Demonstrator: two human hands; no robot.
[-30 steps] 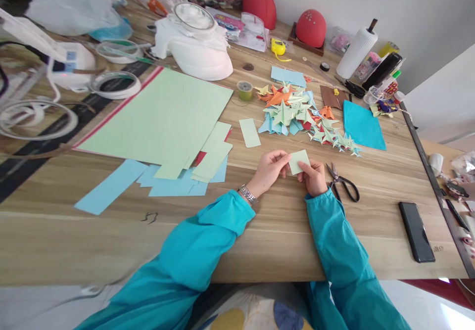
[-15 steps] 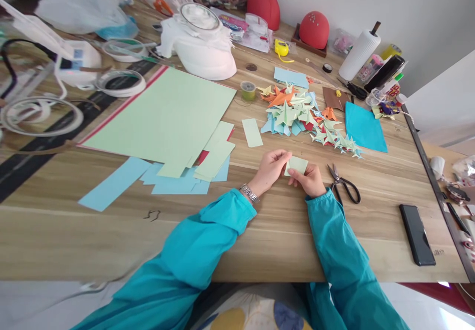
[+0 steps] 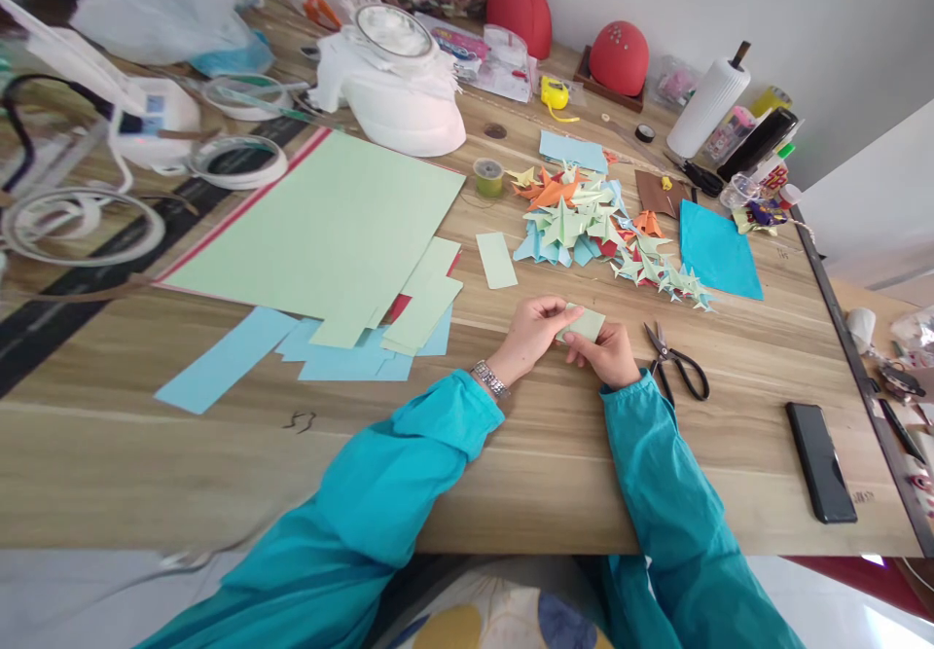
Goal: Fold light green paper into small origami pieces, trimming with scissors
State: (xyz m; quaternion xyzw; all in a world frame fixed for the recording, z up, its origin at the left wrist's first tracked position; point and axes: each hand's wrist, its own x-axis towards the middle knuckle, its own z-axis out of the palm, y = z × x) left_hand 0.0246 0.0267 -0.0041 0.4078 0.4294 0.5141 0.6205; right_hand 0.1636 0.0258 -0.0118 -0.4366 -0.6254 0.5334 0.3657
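Note:
A small piece of pale green paper (image 3: 588,322) is held just above the table between both hands. My left hand (image 3: 536,331), with a metal watch at the wrist, pinches its left side, the thumb lying over the paper. My right hand (image 3: 611,351) grips the lower right edge with thumb and fingers. Black-handled scissors (image 3: 681,365) lie partly open right of my right hand. Beyond my hands sits a heap of folded paper stars (image 3: 565,221) in green, orange, blue and red. A loose pale green strip (image 3: 496,261) rests behind my left hand.
Large green sheets (image 3: 328,226) and blue strips (image 3: 219,362) spread out on the left. A black phone (image 3: 821,461) lies near the right edge. A spool of thread (image 3: 488,178), a yellow tape measure (image 3: 555,93) and a teal cloth-like square (image 3: 721,250) are farther back.
My left thumb has slid right, onto the top of the green paper. My right hand keeps its hold, almost unmoved.

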